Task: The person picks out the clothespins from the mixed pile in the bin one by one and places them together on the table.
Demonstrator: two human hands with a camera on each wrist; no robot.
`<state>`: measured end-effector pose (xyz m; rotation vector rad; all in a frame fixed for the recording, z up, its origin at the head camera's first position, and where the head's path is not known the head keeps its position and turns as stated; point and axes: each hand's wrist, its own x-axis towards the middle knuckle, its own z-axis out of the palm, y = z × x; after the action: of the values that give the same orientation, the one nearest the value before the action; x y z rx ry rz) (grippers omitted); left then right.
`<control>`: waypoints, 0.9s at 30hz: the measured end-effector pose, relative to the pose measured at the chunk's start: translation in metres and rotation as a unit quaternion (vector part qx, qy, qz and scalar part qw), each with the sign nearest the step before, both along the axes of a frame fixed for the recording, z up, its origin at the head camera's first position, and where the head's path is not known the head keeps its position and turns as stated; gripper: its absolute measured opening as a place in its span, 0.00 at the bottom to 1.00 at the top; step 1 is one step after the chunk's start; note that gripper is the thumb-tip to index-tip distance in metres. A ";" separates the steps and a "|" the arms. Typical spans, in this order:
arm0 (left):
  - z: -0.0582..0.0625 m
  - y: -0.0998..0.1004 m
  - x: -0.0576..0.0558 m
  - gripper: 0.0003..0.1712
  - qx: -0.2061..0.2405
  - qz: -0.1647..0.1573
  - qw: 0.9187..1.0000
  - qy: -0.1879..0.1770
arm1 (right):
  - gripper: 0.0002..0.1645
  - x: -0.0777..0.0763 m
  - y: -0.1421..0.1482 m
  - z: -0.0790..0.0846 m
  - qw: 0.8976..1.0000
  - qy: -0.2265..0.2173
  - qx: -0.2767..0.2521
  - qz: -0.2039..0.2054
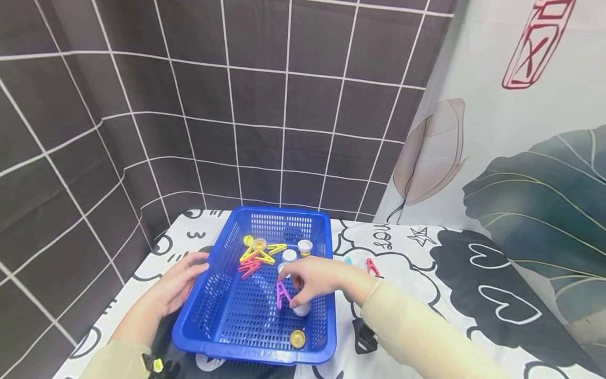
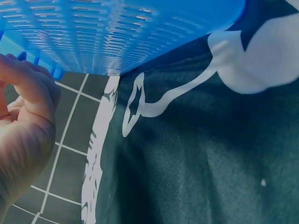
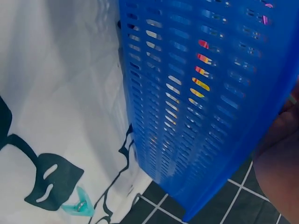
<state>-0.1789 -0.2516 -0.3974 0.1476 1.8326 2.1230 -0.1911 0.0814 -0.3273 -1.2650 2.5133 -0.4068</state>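
Over the right side of a blue plastic basket (image 1: 255, 355), my right hand (image 1: 310, 279) pinches a purple clothespin (image 1: 282, 295) between bent index finger and thumb. White-capped small jars (image 1: 289, 256) lie beneath and beyond this hand, partly covered by it. My left hand (image 1: 182, 281) is at the basket's left rim, its fingertips right at the outer edge. In the left wrist view the left hand (image 2: 25, 121) appears beside the basket wall, fingers loosely bent. Mostly cut off in the right wrist view, the right hand (image 3: 280, 158) shows past the basket's rim.
Yellow clothespins (image 1: 266, 258) and red clothespins (image 1: 249, 267) lie inside the basket toward the back. A gold round lid-like piece (image 1: 298, 339) is near its front corner. Right of the basket, a red clothespin (image 1: 372, 267) and a teal clip (image 3: 79, 204) lie on the patterned cloth.
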 end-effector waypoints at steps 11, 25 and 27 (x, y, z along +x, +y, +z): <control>0.000 -0.001 0.000 0.22 0.004 -0.005 1.000 -0.002 | 0.29 -0.007 0.022 0.017 0.999 0.010 -0.004 -0.030; 0.003 0.000 0.001 0.23 0.000 0.000 1.000 -0.006 | 0.28 -0.012 0.061 0.020 0.996 -0.006 -0.027 -0.086; 0.003 0.001 0.002 0.23 0.000 0.000 1.000 -0.007 | 0.27 -0.012 0.066 0.018 0.995 -0.010 -0.036 -0.089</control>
<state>-0.1774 -0.2509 -0.3941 0.1318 1.8251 2.1183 -0.2027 0.1475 -0.3091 -1.0580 2.6259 -0.5519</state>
